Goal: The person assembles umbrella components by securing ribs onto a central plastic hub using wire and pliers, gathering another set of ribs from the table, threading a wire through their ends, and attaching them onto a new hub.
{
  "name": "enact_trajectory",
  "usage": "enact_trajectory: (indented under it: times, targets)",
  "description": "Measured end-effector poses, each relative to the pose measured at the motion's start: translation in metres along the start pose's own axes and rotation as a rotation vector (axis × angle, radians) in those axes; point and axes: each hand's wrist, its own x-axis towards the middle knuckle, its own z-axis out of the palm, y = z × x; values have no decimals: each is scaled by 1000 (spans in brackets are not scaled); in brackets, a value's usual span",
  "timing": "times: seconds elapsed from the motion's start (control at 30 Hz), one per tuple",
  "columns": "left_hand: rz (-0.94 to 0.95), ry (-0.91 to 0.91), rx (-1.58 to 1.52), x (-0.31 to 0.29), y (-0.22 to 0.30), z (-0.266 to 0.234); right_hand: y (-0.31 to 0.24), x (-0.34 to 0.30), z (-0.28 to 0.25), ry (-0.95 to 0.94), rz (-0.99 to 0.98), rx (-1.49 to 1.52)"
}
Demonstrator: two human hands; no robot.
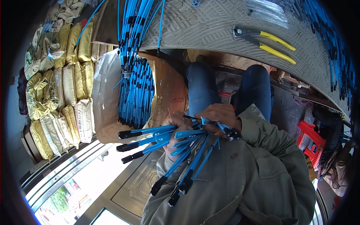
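Close in front of my body, my left hand [174, 122] is closed around a fanned bundle of blue strips with black end pieces [183, 150]. Their black ends spread toward the left and down over my jacket. My right hand [219, 117] is curled just beside it, fingers closed on blue strips [221, 127] whose black ends show below that hand. A thin dark tip sticks out between the two hands. The palms and some fingertips are hidden, so I cannot make out exactly how many strips each hand has.
Left of my knees stands an open sack-lined box [168, 82] full of similar strips. A grey textured table [210, 30] ahead carries yellow-handled pliers [277, 47], silver wires [268, 13] and more blue strips [326, 41]. Filled sacks [69, 84] are stacked at left; a red stool [313, 144] is at right.
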Motion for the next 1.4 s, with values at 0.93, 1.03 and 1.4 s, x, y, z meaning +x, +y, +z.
enact_trajectory:
  times: [0.93,1.03,1.4]
  targets:
    - [152,-126,213,11,-13,23,-29,15,-41,-119,378,780]
    - [89,-232,129,12,-12,27,-32,13,-43,-144,412,747]
    - [-140,-916,-106,51,-6,-16,-34,17,-52,-116,529,743]
